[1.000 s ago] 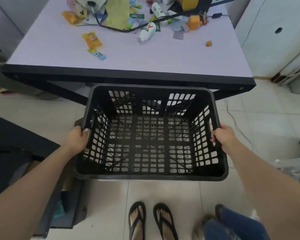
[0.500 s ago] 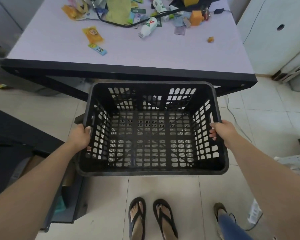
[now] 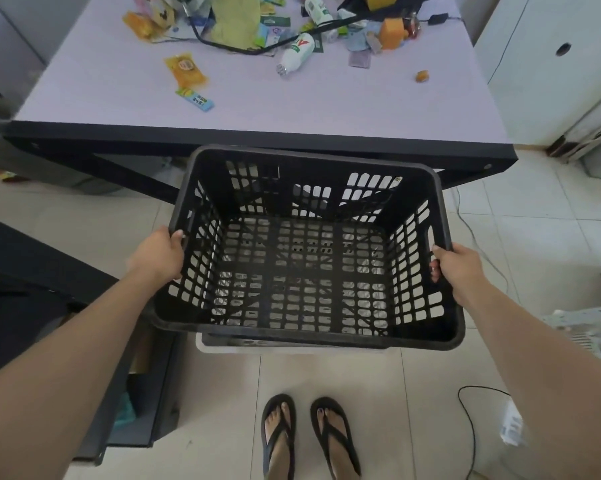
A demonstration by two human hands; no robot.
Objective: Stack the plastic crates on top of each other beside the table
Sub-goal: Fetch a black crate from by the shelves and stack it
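A black plastic crate (image 3: pixel 306 337) with slotted walls and floor hangs in the air in front of the table (image 3: pixel 292 98), tilted a little to the right. My left hand (image 3: pixel 160 254) grips its left rim and my right hand (image 3: pixel 460 268) grips its right rim by the handle slot. Under the crate's near edge a strip of another crate (image 3: pixel 257 346) shows, white and dark, mostly hidden. A white crate (image 3: pixel 590 327) is partly in view at the right edge.
The table's black front edge (image 3: pixel 257 138) runs just behind the crate; snack packets, a bottle (image 3: pixel 297 51) and a cable lie on top. A dark cabinet (image 3: pixel 49 306) stands on the left, white cupboards (image 3: pixel 552 64) on the right. My feet in sandals (image 3: pixel 309 434) stand on tile.
The crate has tilted slightly, its left side now higher than before. Both hands keep their grip. The strip of another crate has come into view under its near edge.
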